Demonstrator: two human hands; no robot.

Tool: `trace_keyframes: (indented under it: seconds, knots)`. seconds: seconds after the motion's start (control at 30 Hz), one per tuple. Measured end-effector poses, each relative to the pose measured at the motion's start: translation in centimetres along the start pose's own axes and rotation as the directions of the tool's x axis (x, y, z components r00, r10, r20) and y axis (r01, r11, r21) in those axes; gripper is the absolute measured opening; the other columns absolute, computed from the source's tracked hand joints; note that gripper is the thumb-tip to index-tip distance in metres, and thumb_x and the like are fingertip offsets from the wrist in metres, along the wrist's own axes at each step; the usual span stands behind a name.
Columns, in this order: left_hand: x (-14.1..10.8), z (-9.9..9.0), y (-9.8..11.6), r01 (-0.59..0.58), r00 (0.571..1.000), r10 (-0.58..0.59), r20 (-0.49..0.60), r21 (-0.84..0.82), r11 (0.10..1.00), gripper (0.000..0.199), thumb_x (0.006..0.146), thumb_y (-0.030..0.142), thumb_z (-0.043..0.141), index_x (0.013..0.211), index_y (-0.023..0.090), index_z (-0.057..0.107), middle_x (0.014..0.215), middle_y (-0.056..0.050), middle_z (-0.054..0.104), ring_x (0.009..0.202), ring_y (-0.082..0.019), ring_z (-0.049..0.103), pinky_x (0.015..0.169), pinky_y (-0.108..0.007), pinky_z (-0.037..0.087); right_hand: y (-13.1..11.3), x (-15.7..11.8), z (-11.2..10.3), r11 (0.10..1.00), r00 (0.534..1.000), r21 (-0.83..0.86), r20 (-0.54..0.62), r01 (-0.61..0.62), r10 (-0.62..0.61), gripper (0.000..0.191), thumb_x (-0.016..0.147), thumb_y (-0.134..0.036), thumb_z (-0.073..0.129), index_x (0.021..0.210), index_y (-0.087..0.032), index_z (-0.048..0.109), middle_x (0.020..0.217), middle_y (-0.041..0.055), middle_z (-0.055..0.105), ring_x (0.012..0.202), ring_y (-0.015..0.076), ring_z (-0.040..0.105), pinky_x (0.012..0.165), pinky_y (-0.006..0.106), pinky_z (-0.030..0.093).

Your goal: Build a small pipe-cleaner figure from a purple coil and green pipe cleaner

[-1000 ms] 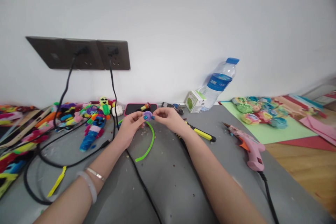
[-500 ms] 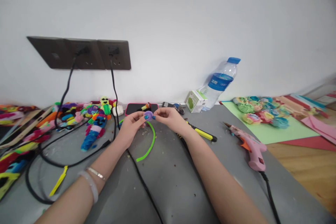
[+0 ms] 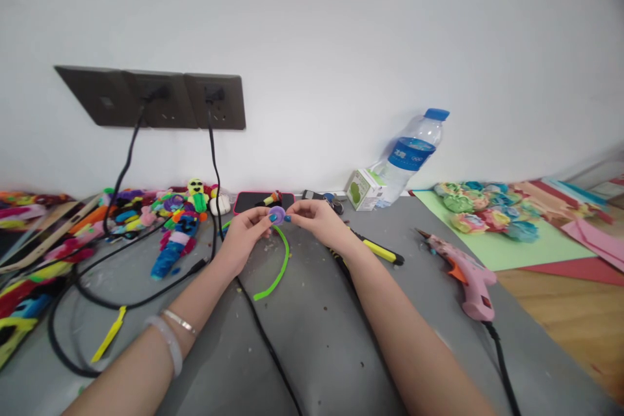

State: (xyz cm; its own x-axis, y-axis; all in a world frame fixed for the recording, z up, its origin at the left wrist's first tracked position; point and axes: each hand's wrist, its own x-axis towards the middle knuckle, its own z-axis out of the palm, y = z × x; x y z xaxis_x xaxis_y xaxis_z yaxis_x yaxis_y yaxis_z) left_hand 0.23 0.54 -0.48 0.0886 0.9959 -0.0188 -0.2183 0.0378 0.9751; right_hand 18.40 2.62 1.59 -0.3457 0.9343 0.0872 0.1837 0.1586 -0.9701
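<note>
A small round purple coil (image 3: 277, 214), fuzzy like pipe cleaner, is held up between my two hands above the middle of the grey table. My left hand (image 3: 244, 234) pinches its left side between thumb and fingers. My right hand (image 3: 316, 221) is closed in a pinch at its right edge; the fingertips partly hide what they grip. Below the coil, a bright green pipe cleaner (image 3: 283, 263) curves along the table, its far end passing behind my left hand.
A pink glue gun (image 3: 463, 270) lies at the right, near a yellow-black cutter (image 3: 383, 251). Behind stand a water bottle (image 3: 412, 155) and a small box (image 3: 364, 189). Black cables (image 3: 263, 331) cross the table. Pipe-cleaner figures (image 3: 178, 240) crowd the left; paper flowers (image 3: 487, 208) lie right.
My hands keep nearly the same pose around the purple coil, which is turned very slightly. The whole view has shifted a little.
</note>
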Motion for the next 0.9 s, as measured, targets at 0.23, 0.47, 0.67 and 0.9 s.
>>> trace_keyframes:
  seconds: [0.23,0.47,0.67,0.9]
  knots:
    - [0.00,0.11,0.03,-0.001,1.000,0.001,-0.002,-0.005,1.000,0.030,0.064,0.037,0.080,0.084,0.015,0.073,0.079,-0.003,0.067,0.057,-0.008,0.050,0.055,-0.021,0.043,-0.20,-0.02,0.01,1.000,1.000,-0.011,0.000,-0.015,0.015,0.016,0.072,-0.030,0.064,0.076,-0.014,0.066,0.071,0.0014,0.064,0.065,0.0130,0.054,0.065,0.027,0.041]
    - [0.02,0.15,0.03,0.005,1.000,-0.005,-0.003,-0.019,1.000,0.029,0.063,0.036,0.081,0.082,0.015,0.074,0.077,-0.002,0.067,0.056,-0.007,0.050,0.055,-0.021,0.042,-0.07,-0.03,-0.01,1.000,1.000,0.009,0.003,-0.010,0.010,0.017,0.071,-0.030,0.064,0.076,-0.014,0.066,0.072,0.0017,0.064,0.065,0.0128,0.054,0.066,0.027,0.041]
    - [0.07,0.03,-0.06,0.001,1.000,-0.001,0.000,-0.012,1.000,0.030,0.064,0.036,0.081,0.083,0.015,0.073,0.079,-0.003,0.067,0.057,-0.008,0.050,0.055,-0.020,0.042,-0.03,0.00,-0.04,1.000,1.000,0.008,0.007,-0.005,0.005,0.016,0.071,-0.030,0.064,0.076,-0.014,0.066,0.071,0.0012,0.064,0.065,0.0124,0.053,0.065,0.027,0.041]
    - [0.10,-0.03,-0.13,0.001,1.000,-0.001,-0.001,-0.001,1.000,0.030,0.065,0.037,0.080,0.085,0.015,0.074,0.081,-0.004,0.068,0.057,-0.008,0.051,0.056,-0.020,0.043,0.08,-0.05,-0.08,1.000,1.000,0.014,0.007,-0.014,0.014,0.017,0.071,-0.030,0.065,0.076,-0.014,0.066,0.072,0.0017,0.065,0.066,0.0127,0.053,0.066,0.027,0.041]
